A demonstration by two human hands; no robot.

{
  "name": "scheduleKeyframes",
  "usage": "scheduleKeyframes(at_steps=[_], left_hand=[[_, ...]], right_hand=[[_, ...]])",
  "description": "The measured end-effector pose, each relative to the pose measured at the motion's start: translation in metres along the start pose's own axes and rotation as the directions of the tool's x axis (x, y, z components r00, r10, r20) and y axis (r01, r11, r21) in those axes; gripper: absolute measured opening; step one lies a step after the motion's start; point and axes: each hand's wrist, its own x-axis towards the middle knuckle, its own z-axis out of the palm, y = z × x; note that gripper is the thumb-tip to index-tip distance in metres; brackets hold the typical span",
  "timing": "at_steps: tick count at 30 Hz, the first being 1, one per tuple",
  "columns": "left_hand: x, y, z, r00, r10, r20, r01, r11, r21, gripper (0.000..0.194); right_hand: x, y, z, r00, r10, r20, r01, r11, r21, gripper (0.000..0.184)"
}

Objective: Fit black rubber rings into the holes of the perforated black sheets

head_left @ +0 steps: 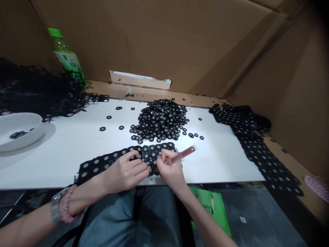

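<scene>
My right hand (169, 168) is shut on a red utility knife (182, 155), whose tip is hidden among my fingers at the black perforated strip (102, 165). That strip lies flat on a white board (218, 161), with rings still seated in some holes. My left hand (123, 173) grips the strip close to my right hand, its fingers curled over the surface. Just beyond both hands, a heaped pile of small black rings (160, 118) sits on the board, with several loose rings scattered around it.
A white bowl (17, 132) holding black pieces stands at the left, below a tangled heap of black perforated sheet (33, 91). More sheet (257, 154) drapes off the right edge. A green-capped bottle (67, 58) stands at back left, against cardboard walls.
</scene>
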Motion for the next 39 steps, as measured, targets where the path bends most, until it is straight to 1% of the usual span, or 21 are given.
scheduleKeyframes(at_steps=[5, 7, 9, 11, 12, 13, 14, 16, 18, 19, 20, 22, 24, 27, 30, 32, 34, 37, 39], left_hand=[[-0.007, 0.000, 0.006, 0.999, -0.024, -0.035, 0.023, 0.999, -0.025, 0.016], [-0.007, 0.001, 0.005, 0.999, -0.040, -0.034, 0.039, 0.999, -0.030, 0.016], [-0.005, 0.002, -0.002, 0.998, -0.067, 0.015, 0.067, 0.997, -0.041, 0.016], [0.001, 0.000, -0.013, 0.986, -0.095, 0.138, 0.110, 0.989, -0.098, 0.013], [0.005, -0.002, -0.018, 0.969, -0.116, 0.217, 0.149, 0.979, -0.140, 0.014], [0.009, -0.004, -0.023, 0.946, -0.149, 0.287, 0.205, 0.963, -0.173, 0.019], [0.013, -0.008, -0.026, 0.919, -0.203, 0.338, 0.275, 0.945, -0.180, 0.026], [0.022, -0.016, -0.026, 0.855, -0.354, 0.379, 0.417, 0.904, -0.096, 0.032], [0.029, -0.024, -0.018, 0.787, -0.480, 0.387, 0.508, 0.861, 0.035, 0.027], [0.032, -0.028, -0.013, 0.756, -0.516, 0.403, 0.533, 0.843, 0.081, 0.025], [0.034, -0.030, -0.008, 0.727, -0.535, 0.430, 0.548, 0.830, 0.106, 0.024], [0.037, -0.031, 0.002, 0.685, -0.547, 0.481, 0.573, 0.812, 0.107, 0.023], [0.037, -0.030, 0.008, 0.664, -0.558, 0.499, 0.601, 0.794, 0.089, 0.020], [0.036, -0.029, 0.012, 0.634, -0.583, 0.508, 0.665, 0.746, 0.027, 0.019], [0.035, -0.034, 0.015, 0.601, -0.560, 0.570, 0.720, 0.689, -0.083, 0.022], [0.034, -0.038, 0.018, 0.591, -0.539, 0.600, 0.744, 0.653, -0.146, 0.025], [0.032, -0.042, 0.021, 0.585, -0.537, 0.607, 0.763, 0.618, -0.190, 0.026], [0.028, -0.046, 0.025, 0.577, -0.543, 0.610, 0.790, 0.561, -0.248, 0.026], [0.026, -0.047, 0.027, 0.578, -0.548, 0.604, 0.798, 0.535, -0.278, 0.025]], right_hand=[[-0.005, -0.004, 0.004, 0.990, -0.131, 0.045, 0.137, 0.976, -0.171, 0.029], [-0.005, -0.004, 0.004, 0.987, -0.152, 0.055, 0.159, 0.971, -0.176, 0.029], [-0.003, -0.003, 0.001, 0.992, -0.095, 0.079, 0.102, 0.990, -0.096, 0.029], [0.004, -0.005, -0.006, 0.991, 0.038, 0.126, -0.044, 0.998, 0.045, 0.028], [0.009, -0.006, -0.010, 0.985, 0.101, 0.141, -0.118, 0.986, 0.118, 0.028], [0.016, -0.007, -0.013, 0.979, 0.144, 0.142, -0.169, 0.968, 0.185, 0.027], [0.023, -0.009, -0.016, 0.980, 0.163, 0.117, -0.188, 0.951, 0.244, 0.026], [0.039, -0.010, -0.017, 0.989, 0.147, 0.013, -0.143, 0.934, 0.328, 0.027], [0.054, -0.007, -0.013, 0.988, 0.135, -0.071, -0.097, 0.915, 0.393, 0.028], [0.060, -0.004, -0.009, 0.985, 0.146, -0.088, -0.096, 0.901, 0.423, 0.028], [0.064, 0.000, -0.005, 0.981, 0.167, -0.097, -0.107, 0.888, 0.447, 0.028], [0.069, 0.008, 0.001, 0.974, 0.192, -0.123, -0.114, 0.876, 0.468, 0.027], [0.068, 0.014, 0.004, 0.970, 0.193, -0.149, -0.103, 0.878, 0.467, 0.027], [0.066, 0.019, 0.004, 0.971, 0.168, -0.168, -0.077, 0.892, 0.446, 0.026], [0.064, 0.019, 0.001, 0.980, 0.140, -0.140, -0.069, 0.904, 0.422, 0.025], [0.064, 0.017, 0.001, 0.986, 0.125, -0.107, -0.071, 0.911, 0.406, 0.025], [0.063, 0.016, 0.001, 0.992, 0.096, -0.080, -0.061, 0.930, 0.364, 0.024], [0.062, 0.015, 0.001, 0.998, 0.025, -0.064, -0.009, 0.972, 0.235, 0.023], [0.062, 0.014, 0.002, 0.998, -0.001, -0.060, 0.011, 0.986, 0.167, 0.023]])
